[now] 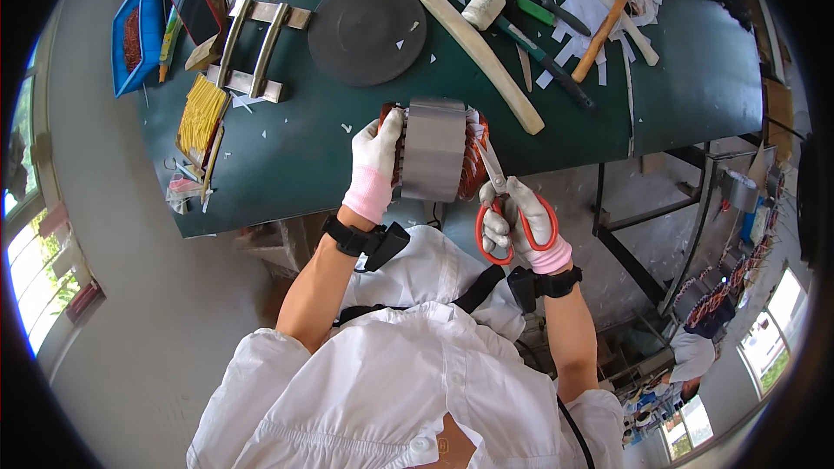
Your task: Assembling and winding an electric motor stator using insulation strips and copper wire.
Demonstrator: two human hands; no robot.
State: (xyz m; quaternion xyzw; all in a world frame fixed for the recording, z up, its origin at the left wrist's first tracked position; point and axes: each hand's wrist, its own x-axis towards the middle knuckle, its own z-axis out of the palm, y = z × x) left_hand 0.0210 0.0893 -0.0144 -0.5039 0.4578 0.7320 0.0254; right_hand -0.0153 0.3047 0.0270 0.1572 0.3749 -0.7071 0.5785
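Note:
A motor stator (433,150), a grey laminated steel ring with copper windings bulging from both ends, is propped at the table's near edge in front of me. My left hand (377,152), in a white glove with a pink cuff, grips its left end, fingers curled round the winding. In my gloved right hand (519,213) is a pair of scissors (550,224) with red handles. The blades point up and away, their tips against the copper winding (473,165) on the right end. White slips of insulation show among those wires.
On the green table (287,152) lie a dark round disc (367,32), a metal frame (256,48), yellow sleeving (203,113) and a blue tray (139,35). A wooden stick (473,50), a mallet (484,9), a hammer handle (601,35) and paper scraps spread at the far right.

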